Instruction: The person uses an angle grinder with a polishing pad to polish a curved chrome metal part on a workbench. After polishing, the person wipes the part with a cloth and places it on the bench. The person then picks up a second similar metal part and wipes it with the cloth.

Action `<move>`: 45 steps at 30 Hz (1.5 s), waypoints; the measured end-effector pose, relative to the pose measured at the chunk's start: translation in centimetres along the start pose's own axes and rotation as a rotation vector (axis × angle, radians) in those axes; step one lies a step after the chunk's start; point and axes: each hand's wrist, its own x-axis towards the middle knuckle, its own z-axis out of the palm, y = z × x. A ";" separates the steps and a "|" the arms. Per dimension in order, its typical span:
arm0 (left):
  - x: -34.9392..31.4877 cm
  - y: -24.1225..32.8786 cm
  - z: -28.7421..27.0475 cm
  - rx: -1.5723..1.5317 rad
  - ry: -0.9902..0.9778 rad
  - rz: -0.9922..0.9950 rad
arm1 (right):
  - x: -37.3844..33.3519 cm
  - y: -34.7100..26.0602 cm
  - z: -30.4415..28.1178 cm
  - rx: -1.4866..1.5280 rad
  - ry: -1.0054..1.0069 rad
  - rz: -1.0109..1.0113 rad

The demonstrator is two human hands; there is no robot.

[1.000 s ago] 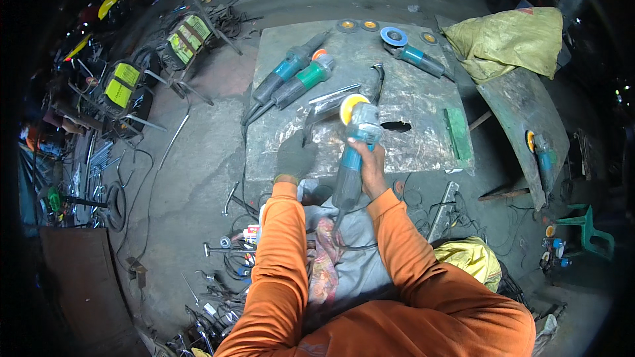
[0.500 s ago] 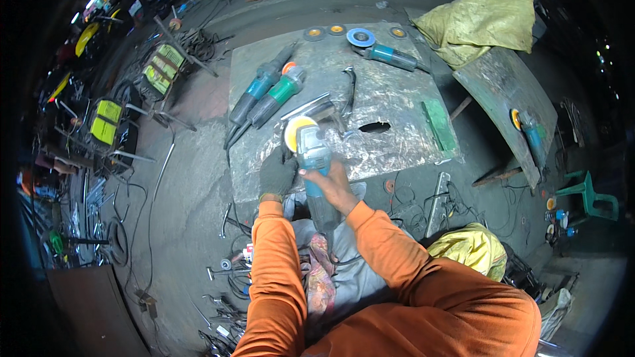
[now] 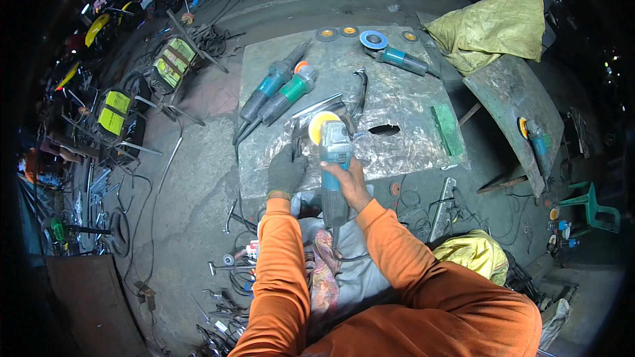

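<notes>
My bare right hand (image 3: 348,182) is wrapped round the body of a blue-and-black angle grinder (image 3: 335,158). The yellow disc (image 3: 324,127) at its head is over the worn metal sheet of the work table (image 3: 403,155). Left of the grinder, my left hand (image 3: 286,170), in a dark grey glove, is closed, its fingertips at a dark, curved metal piece mostly hidden by glove and grinder. Just beyond the disc lies a shiny metal strip (image 3: 319,107). A dark curved lever (image 3: 360,92) rests farther right on the sheet.
Two more grinders, a blue one (image 3: 264,92) and a green one (image 3: 288,96), lie at the table's left. Another grinder (image 3: 397,58) with a blue disc is at the far edge, near several loose discs (image 3: 349,30). A green metal piece (image 3: 448,131) and a hole (image 3: 383,129) are on the right.
The view has shifted, so the table appears farther right. Against the table, the grinder in my right hand has moved right and slightly away. My left hand stays at nearly the same spot.
</notes>
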 end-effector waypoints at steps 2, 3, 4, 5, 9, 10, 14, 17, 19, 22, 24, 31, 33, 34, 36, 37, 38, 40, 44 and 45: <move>0.0 0.0 0.0 0.001 0.002 0.005 | 0.1 0.0 0.0 0.017 -0.006 0.014; 0.0 0.0 -0.1 0.008 0.001 0.009 | 0.2 0.0 -0.1 0.045 -0.009 0.016; 0.0 0.0 -0.2 0.014 0.000 0.013 | 0.2 -0.1 -0.2 0.083 -0.018 0.014; -0.1 0.1 -0.2 0.013 0.002 0.014 | 0.3 -0.2 -0.3 0.108 -0.007 0.033; -0.3 0.5 -0.3 0.006 0.012 0.002 | 1.0 -1.3 -1.2 0.175 0.028 0.066; -0.3 0.6 -0.3 0.005 0.014 -0.008 | 1.3 -1.6 -1.5 0.175 0.038 0.071; -0.4 0.8 -0.2 0.026 0.030 -0.006 | 2.0 -2.7 -2.2 0.298 0.060 0.145; -0.4 0.6 -0.1 0.033 0.021 -0.022 | 2.0 -2.7 -2.3 0.219 0.019 0.112; -0.3 0.4 -0.1 0.023 0.025 -0.018 | 1.8 -2.4 -2.1 0.127 -0.009 0.079; -0.2 0.2 0.0 0.010 0.022 0.000 | 1.3 -1.6 -0.9 -0.011 -0.071 0.033; 0.0 0.0 0.1 0.000 0.031 0.020 | 0.9 -1.2 0.1 -0.108 -0.121 0.011; 0.1 -0.2 0.1 -0.036 -0.024 -0.008 | 0.5 -0.6 1.1 -0.093 -0.135 -0.092; 0.0 -0.1 0.1 0.008 0.015 0.024 | 0.6 -0.5 0.7 -0.072 -0.081 -0.053; -0.1 0.0 0.1 0.030 0.036 0.033 | 0.7 -0.5 0.5 -0.061 -0.051 -0.020; -0.2 0.1 0.1 0.010 0.046 0.036 | 0.8 -0.6 -0.1 -0.017 -0.040 0.013; -0.3 0.1 0.1 -0.008 0.055 0.040 | 0.8 -0.6 -0.3 0.006 -0.029 0.041; -0.3 0.2 0.1 0.010 0.045 0.028 | 0.9 -0.6 -0.4 -0.016 -0.018 0.036; -0.2 0.2 0.1 0.024 0.043 0.015 | 0.9 -0.7 -0.4 -0.052 0.014 0.037; 0.1 -0.1 0.2 0.041 -0.004 0.001 | 0.7 -0.7 0.2 -0.051 -0.077 -0.002; 0.2 -0.2 0.3 0.033 -0.004 0.006 | 0.6 -0.8 0.4 -0.058 -0.087 -0.024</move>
